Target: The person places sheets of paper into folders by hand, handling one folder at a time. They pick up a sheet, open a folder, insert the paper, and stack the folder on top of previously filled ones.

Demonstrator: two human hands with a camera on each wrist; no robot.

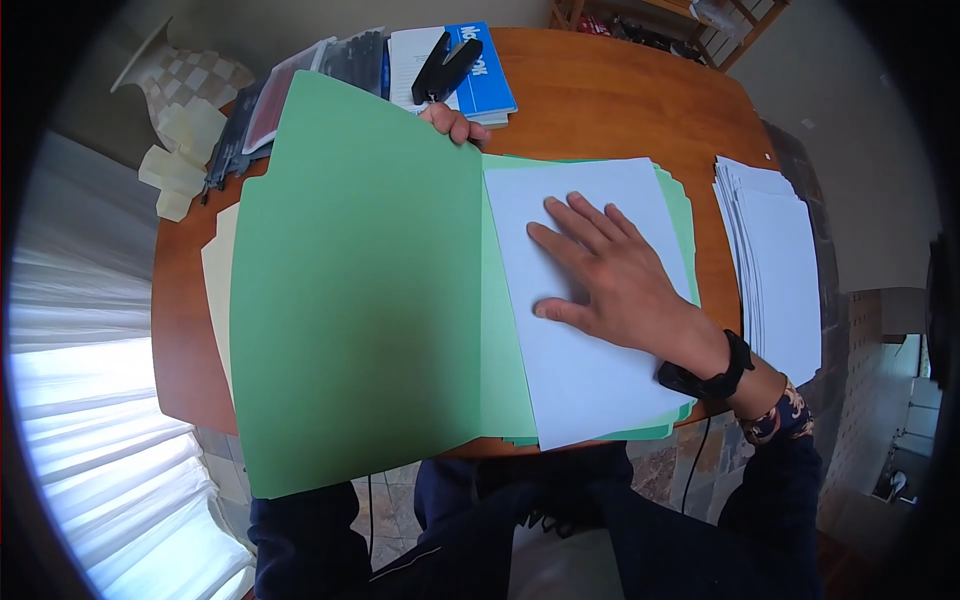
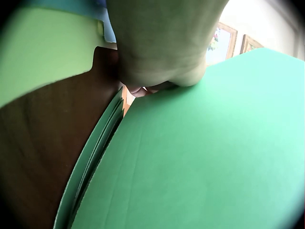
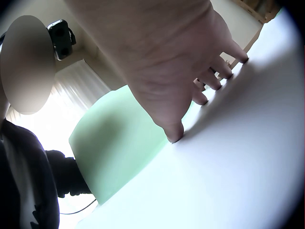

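Left hand: the left hand (image 1: 455, 123) grasps the green folder (image 1: 360, 280) at its far edge beside the fold, fingers curled over the rim; the cover hides most of this hand in the head view.
Right hand: the right hand (image 1: 620, 280) is released, its fingers spread and fairly straight, fingertips touching the white sheet (image 1: 575, 375) on the folder's right inner side; the palm is arched off the paper in the right wrist view.
Wrist strap: a black wrist strap (image 1: 725, 375) circles the right wrist, over the folder's right edge.
White sheet: slightly askew on the folder's right half, its near corner close to the folder's near edge.
Green folder: unfolded, left cover tilted up, right half lying on more green folders (image 1: 683, 215), whose edges show to its right.
Bench: the wooden bench (image 1: 620, 90) lies beneath the folder and reaches past its far side.
Paper stack: a white paper stack (image 1: 785, 270) lies right of the folder, apart from it.
Cream folders: cream folders (image 1: 220, 280) peek out left of the folder, partly under its cover.
Stapler: a black stapler (image 1: 450, 70) sits on a blue notebook (image 1: 490, 85) beyond the folder.
Clear packets: clear packets (image 1: 350, 65) of dark items lie beyond the folder's left cover.
Vase: a checkered vase (image 1: 195, 75) stands beyond the folder, farther left.
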